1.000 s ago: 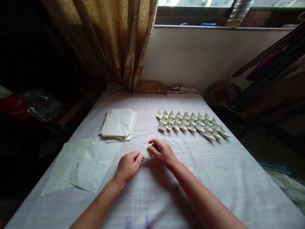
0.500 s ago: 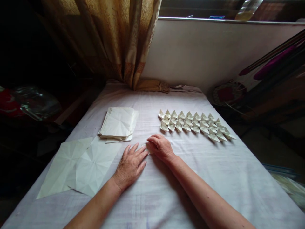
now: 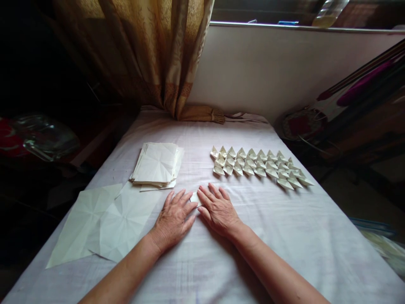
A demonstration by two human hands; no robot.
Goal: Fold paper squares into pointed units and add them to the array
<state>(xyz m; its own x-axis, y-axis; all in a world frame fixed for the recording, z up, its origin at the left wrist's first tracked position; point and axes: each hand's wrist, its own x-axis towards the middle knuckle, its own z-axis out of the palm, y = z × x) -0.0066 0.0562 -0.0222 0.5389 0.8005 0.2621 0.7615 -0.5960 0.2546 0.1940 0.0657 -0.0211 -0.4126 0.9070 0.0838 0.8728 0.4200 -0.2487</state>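
Note:
A small folded piece of white paper (image 3: 195, 198) lies on the sheet-covered surface, mostly hidden under my fingers. My left hand (image 3: 175, 214) rests flat with fingers spread, its fingertips pressing the paper's left side. From the right, my right hand (image 3: 219, 207) lies flat as well, fingers apart and touching the paper's other end. Beyond my right hand stand rows of folded paper boats (image 3: 253, 162), packed closely together. Past my left hand is a stack of creased paper squares (image 3: 155, 164). Two larger creased sheets (image 3: 122, 223) lie overlapping beside my left forearm.
A pale cloth (image 3: 284, 253) covers the work surface. Gold curtains (image 3: 177, 55) hang at its far edge, by a white wall (image 3: 253, 71). A plastic bottle (image 3: 329, 14) is on the ledge above. Dark clutter borders both sides.
My right hand has gone from curled fingers at the paper to lying flat with fingers spread. More of the folded paper shows between the hands. My left hand has barely moved.

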